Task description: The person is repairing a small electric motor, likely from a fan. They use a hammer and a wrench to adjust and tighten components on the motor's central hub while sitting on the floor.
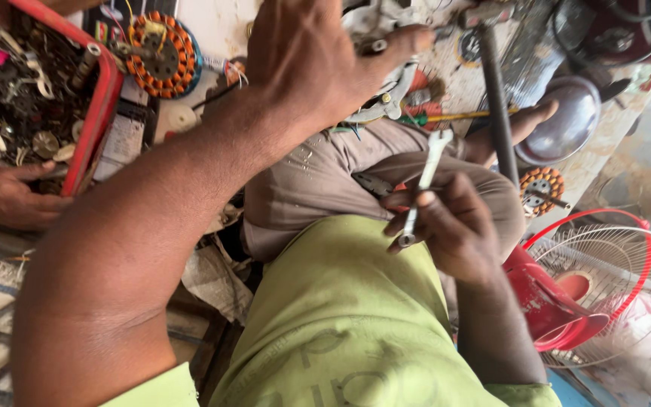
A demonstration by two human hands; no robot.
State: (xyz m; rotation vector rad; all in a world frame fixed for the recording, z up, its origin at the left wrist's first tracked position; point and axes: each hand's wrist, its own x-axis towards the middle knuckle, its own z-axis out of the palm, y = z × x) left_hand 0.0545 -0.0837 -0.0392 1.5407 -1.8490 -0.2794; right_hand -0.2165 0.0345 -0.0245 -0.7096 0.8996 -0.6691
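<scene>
My left hand [303, 56] reaches forward at the top centre with its back to the camera. It closes over a pale metal part [389, 98]; a small dark bolt [374, 47] shows under the thumb and the fingers are hidden. My right hand [450, 230] hovers over my lap and grips a silver spanner [425, 177], whose open jaw points up. Below are my green shirt and grey-brown trousers [318, 177].
A red tray [103, 98] holding several metal parts stands at upper left, with another person's hand [9, 200] beside it. Copper-wound stators [161, 54] [540, 188], a dark rod [495, 113], a metal dome [566, 117], a green-handled screwdriver [453, 117] and a red fan with a wire guard [612, 279] surround me.
</scene>
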